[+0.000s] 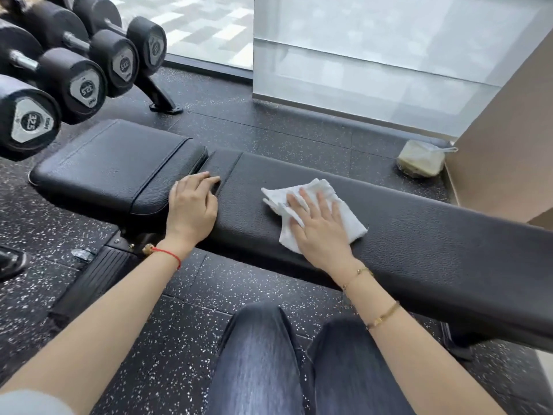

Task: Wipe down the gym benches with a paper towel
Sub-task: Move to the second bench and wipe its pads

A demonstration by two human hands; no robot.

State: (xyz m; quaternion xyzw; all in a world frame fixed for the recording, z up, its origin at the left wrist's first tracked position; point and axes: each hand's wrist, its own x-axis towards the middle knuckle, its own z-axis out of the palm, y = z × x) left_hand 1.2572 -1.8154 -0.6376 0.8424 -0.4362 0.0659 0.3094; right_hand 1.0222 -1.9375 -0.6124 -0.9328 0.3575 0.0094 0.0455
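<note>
- Right hand [318, 226] is lying flat, fingers straight and spread, pressing the paper towel [314, 217] onto the long back pad [434, 235] of the bench.
- Towel is sitting crumpled under the palm, its edges sticking out past the fingertips and on both sides of the hand.
- Left hand [193, 202] is resting on the pad end just left of the wiping hand, fingers loosely curled over the gap beside the seat pad [113, 166]; it's bracing, gripping nothing.
- Step in hand looks like wiping the back pad. Likely best: keep the palm flat with even pressure, so the towel is sliding with the hand and not bunching.
- Overlapping strokes along the pad, away to the right of the hand, should cover the unwiped stretch.
- Gap under the left fingers and the seat pad beyond it look like they're still needing a pass.
- Risk: thin towel is prone to rolling up on the textured vinyl; refolding would help.
</note>
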